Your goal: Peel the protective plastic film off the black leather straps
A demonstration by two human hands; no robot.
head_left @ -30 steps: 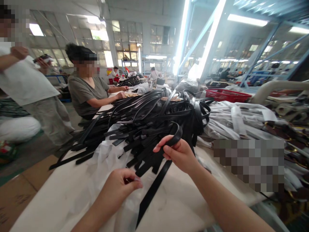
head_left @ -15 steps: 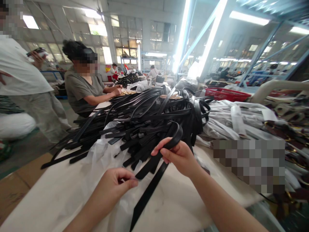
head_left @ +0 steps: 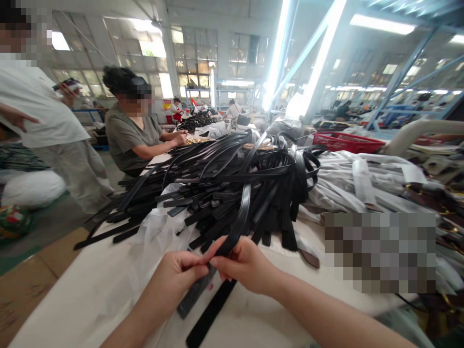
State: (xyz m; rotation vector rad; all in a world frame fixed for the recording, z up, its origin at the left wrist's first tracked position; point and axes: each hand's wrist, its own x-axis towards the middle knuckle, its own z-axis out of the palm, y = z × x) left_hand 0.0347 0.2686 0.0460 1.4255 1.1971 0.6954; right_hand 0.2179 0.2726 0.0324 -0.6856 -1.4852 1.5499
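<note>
My right hand (head_left: pixel 250 266) is closed around a black leather strap (head_left: pixel 243 208), which arches back toward the pile. Close beside it, my left hand (head_left: pixel 168 280) pinches the strap with thumb and forefinger, and the fingertips of both hands nearly meet. Below the fingers hang two flat strap lengths, a greyish one to the left and a black one to the right. Whether they are one strap, I cannot tell. Just beyond my hands lies a large heap of black straps (head_left: pixel 217 169), several with square ends facing me.
White-wrapped straps (head_left: pixel 337 179) lie on the right, with a red basket (head_left: pixel 348 141) behind them. Crumpled clear plastic (head_left: pixel 155 232) rests on the pale table (head_left: pixel 72 295). A seated co-worker (head_left: pixel 132 128) handles small golden pieces across the left side; another person (head_left: pixel 47 116) stands nearby.
My right hand has moved down and left, drawing the strap nearer me. My left hand has shifted from the strap's end to a grip beside the right fingers.
</note>
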